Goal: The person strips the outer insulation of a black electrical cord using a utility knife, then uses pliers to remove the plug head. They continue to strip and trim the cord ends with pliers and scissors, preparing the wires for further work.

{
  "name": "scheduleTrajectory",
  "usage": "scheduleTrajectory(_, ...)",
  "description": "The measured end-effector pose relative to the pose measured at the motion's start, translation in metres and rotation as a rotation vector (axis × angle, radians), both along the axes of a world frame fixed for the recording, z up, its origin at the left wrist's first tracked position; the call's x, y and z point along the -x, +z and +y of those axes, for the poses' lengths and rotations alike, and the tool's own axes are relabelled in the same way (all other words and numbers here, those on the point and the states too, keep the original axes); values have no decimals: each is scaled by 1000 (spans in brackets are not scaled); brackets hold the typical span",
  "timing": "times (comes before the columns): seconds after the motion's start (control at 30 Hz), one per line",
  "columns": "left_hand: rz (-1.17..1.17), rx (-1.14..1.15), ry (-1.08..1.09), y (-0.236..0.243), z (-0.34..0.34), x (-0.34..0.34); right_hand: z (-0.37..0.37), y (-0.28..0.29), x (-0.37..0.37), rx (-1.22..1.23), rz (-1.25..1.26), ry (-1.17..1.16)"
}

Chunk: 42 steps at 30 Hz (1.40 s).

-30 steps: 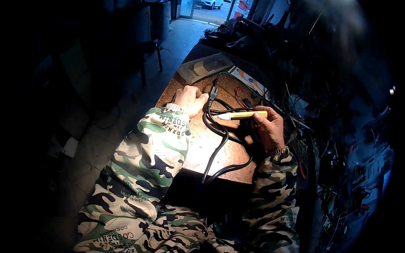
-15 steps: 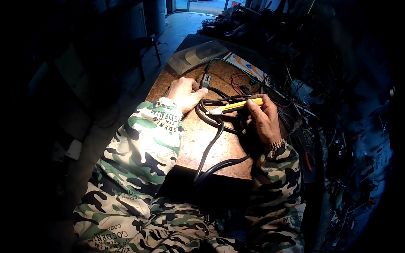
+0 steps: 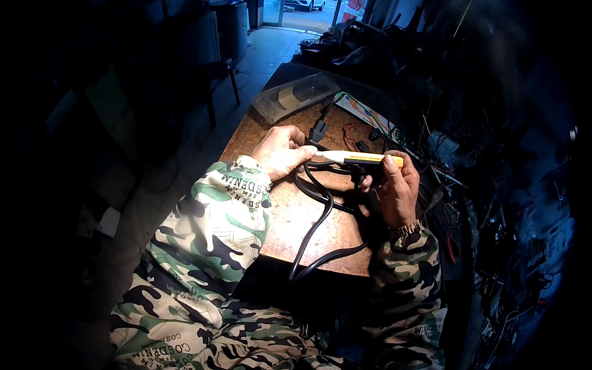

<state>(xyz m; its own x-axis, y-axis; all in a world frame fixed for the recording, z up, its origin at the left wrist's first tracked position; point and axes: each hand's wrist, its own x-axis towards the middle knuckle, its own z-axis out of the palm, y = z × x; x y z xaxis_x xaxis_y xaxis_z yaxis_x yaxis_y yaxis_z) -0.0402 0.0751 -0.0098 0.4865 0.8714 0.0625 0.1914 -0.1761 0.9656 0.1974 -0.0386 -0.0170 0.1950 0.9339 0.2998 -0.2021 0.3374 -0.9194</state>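
Note:
My left hand (image 3: 280,151) is closed, thumb and forefinger pinching the black power cord (image 3: 329,203) just below its plug (image 3: 318,131). Part of the grip is hidden under the fingers. In my right hand (image 3: 399,188) is a yellow-and-white pen-type voltage tester (image 3: 365,158), held roughly level between thumb and fingers. Its pale tip points left and meets, or nearly meets, the left thumb and the cord there. Loops of the cord lie on the wooden tabletop (image 3: 287,225), and one hangs over the near edge.
Beyond the hands lie a clear plastic blister pack (image 3: 293,98) and a white box with orange and blue print (image 3: 364,111). Red wires (image 3: 353,131) curl beside it. Dark clutter of cables crowds the right side, with red-handled pliers (image 3: 451,250). A stool (image 3: 222,68) stands at far left.
The tester has swung level and its tip has risen from the cord loop to the left thumb. The left hand has drawn the cord up slightly, and the plug has turned.

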Motion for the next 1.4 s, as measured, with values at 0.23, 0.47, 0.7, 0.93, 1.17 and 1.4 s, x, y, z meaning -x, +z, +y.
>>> scheduleTrajectory(0.23, -117, 86, -161, 7, -11, 0, -2, 5, -2, -50, 120, -68)
scheduleTrajectory(0.47, -64, 51, -212, 16, -22, -1, -9, 9, -1, -66, 89, -33)
scheduleTrajectory(0.7, -70, -3, -202, 10, -20, -1, -10, 12, 2, -87, 55, -10)
scheduleTrajectory(0.93, -95, 18, -222, 8, -19, -2, -10, 9, 1, -104, 39, -20)
scheduleTrajectory(1.17, -72, 21, -207, 11, -22, -1, -12, 12, 4, -148, 24, -83)
scheduleTrajectory(1.4, -35, -102, -190, 10, -20, -2, -13, 14, 6, -148, -1, -117)
